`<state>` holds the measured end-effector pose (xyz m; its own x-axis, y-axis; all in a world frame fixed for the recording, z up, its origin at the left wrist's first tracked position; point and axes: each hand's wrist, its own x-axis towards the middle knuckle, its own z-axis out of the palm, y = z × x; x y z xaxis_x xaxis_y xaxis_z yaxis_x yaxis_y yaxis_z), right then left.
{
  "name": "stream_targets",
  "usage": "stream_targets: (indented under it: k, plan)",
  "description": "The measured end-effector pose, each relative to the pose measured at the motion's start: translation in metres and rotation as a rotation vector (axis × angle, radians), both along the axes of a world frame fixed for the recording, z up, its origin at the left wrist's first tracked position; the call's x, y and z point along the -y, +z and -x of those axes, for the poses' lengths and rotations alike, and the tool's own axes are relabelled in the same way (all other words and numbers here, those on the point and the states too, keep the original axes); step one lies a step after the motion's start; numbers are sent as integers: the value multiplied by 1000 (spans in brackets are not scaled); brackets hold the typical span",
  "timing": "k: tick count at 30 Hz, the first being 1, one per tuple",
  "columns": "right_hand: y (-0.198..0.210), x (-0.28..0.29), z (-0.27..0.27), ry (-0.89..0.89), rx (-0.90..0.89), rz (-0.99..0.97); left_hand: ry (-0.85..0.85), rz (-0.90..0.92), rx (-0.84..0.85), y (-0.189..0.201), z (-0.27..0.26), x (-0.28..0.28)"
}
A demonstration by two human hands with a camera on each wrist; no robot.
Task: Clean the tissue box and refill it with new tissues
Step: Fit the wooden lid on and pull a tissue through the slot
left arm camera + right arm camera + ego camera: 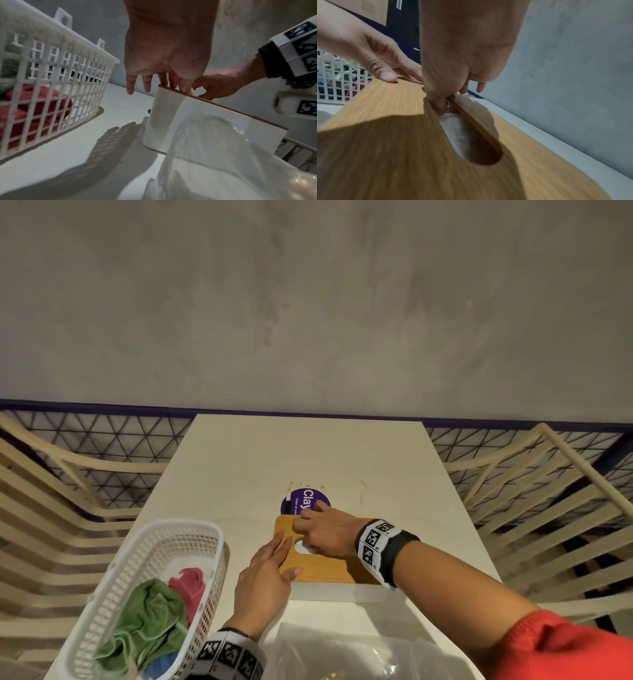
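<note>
Fingers (440,106) of the right hand (325,530) curl into the oval slot of the tissue box (322,568) on the table (239,474), pinching tissue, while the flat left hand (265,577) steadies the wooden lid (385,121): likely emptying, lid removal next.

White tissue box (329,589) upright on table, wooden slotted lid (322,568) on, tissues (462,129) inside.
</note>
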<state>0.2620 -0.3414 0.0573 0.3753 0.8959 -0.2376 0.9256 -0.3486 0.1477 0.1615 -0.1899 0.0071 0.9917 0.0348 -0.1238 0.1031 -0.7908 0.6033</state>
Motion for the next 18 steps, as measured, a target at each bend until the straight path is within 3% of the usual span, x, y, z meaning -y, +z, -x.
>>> stream_targets:
  k: [6,10,18]
  plan:
    - [0,9,5,-26,-76,-61,-37,-10,-21,-2,-6,-4]
    - [7,11,2,-176,-216,-160,-23,23,-28,-5,-7,-5]
    - [9,-3,6,-285,-89,85,-10,24,2,-5,-6,-4]
